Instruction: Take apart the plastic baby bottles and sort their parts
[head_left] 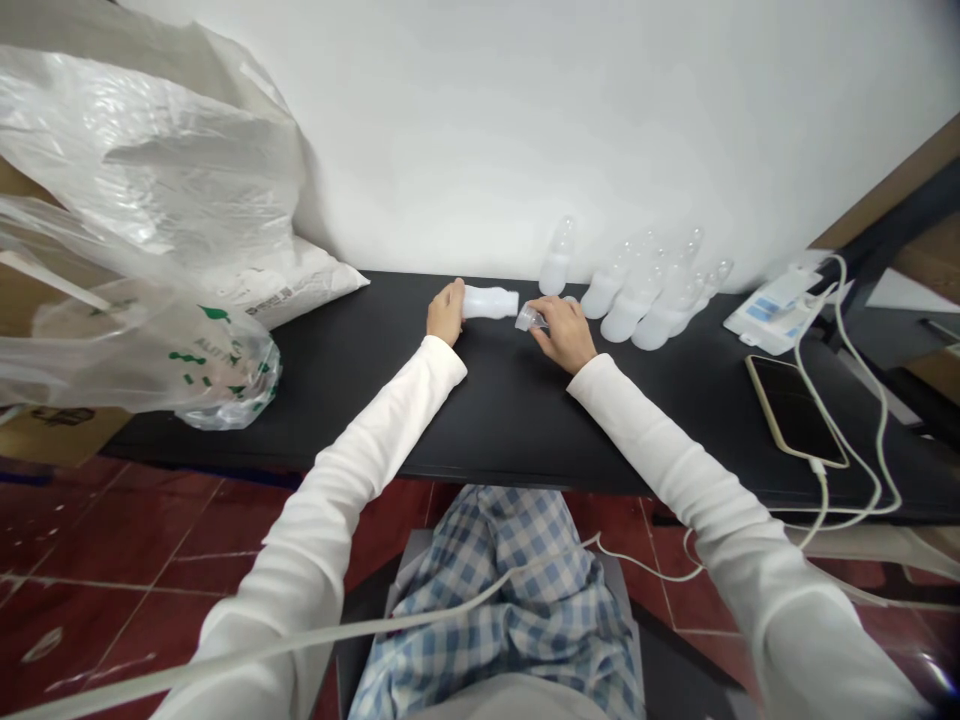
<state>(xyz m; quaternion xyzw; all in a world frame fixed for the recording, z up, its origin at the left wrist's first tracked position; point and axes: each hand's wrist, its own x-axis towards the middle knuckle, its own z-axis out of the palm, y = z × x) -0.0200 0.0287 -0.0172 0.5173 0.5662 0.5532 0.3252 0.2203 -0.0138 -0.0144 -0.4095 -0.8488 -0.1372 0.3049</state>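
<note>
Left hand (pixel 446 312): fingers wrapped round white plastic bottle (pixel 490 302), lying sideways. Right hand (pixel 564 334): fingers pinching clear plastic piece (pixel 530 318), at bottle's 3 o'clock.

The left hand (pixel 446 312) hides one end of the white plastic bottle (pixel 490 302), and the right hand (pixel 566 335) covers part of a small clear piece (pixel 528 319) — too little shows to tell what it is. The print on the white sack (pixel 270 298) is too small to read — and the plastic bag (pixel 127 200) runs off the left edge.
</note>
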